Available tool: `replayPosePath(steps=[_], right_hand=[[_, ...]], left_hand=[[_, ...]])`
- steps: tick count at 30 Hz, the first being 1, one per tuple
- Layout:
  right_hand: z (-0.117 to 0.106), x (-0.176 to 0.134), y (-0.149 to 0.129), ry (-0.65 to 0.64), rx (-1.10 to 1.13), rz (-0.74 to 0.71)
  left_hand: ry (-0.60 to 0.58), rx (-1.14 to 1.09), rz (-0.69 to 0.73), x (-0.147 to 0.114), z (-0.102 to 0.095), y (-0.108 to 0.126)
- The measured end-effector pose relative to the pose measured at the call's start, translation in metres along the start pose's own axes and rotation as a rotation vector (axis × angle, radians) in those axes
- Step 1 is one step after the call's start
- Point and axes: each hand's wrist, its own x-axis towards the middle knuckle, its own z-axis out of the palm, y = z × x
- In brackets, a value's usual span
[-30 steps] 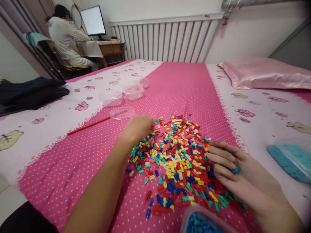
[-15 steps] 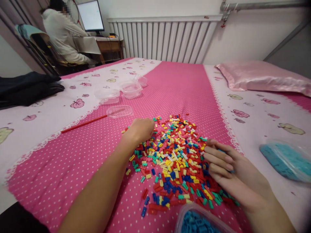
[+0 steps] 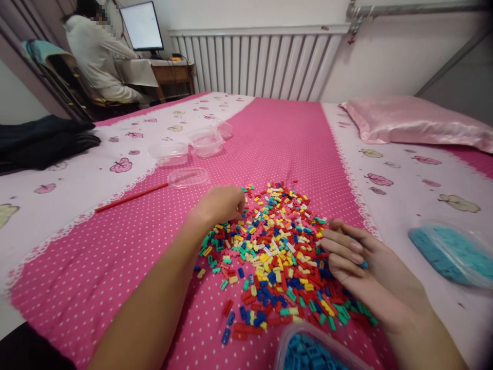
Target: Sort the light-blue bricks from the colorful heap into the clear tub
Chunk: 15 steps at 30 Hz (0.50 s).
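A wide pile of small plastic building bricks point(image 3: 275, 246) in red, yellow, green, blue, pink and white covers the pink bedspread. At its far left edge is my left hand point(image 3: 223, 203), back upward, fingers curled down; whatever they pinch is hidden. My right hand point(image 3: 358, 262) lies palm up along the pile's right side. Its fingers are folded over blue bricks point(image 3: 363, 264), which peep out between them. In front stands a clear tub point(image 3: 283, 343) of blue bricks, cut off by the bottom of the view.
A clear box of turquoise bricks point(image 3: 450, 252) sits at the right. Clear containers point(image 3: 206, 141), a lid point(image 3: 188, 178) and a red stick point(image 3: 131, 197) lie farther left. Beyond are a pink pillow point(image 3: 416, 123), dark clothing point(image 3: 42, 141) and a person point(image 3: 96, 56) at a desk.
My left hand has shifted slightly, its curled fingers lifting a little at the pile's edge. My right hand stays almost still around the blue bricks. The whole view has drifted slightly.
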Motion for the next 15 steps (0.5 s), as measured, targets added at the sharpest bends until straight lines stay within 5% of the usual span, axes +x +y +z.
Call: replayPosePath(steps=[3, 6, 8, 11, 15], right_hand=[[0.005, 0.002, 0.002, 0.128, 0.023, -0.006], [0.004, 0.009, 0.008, 0.246, -0.001, 0.01], [-0.002, 0.016, 0.014, 0.179, -0.026, 0.058], [-0.013, 0.024, 0.021, 0.028, -0.057, 0.1], [-0.013, 0.024, 0.022, 0.039, -0.036, 0.077]], left_hand=[[0.127, -0.283, 0.129, -0.003, -0.01, 0.01], [0.237, -0.59, 0.394, -0.004, -0.002, 0.043], [0.297, -0.499, 0.495, -0.005, 0.014, 0.073], [0.445, -0.131, 0.467, -0.009, 0.034, 0.107], [0.396, -0.218, 0.47, -0.015, 0.021, 0.102]])
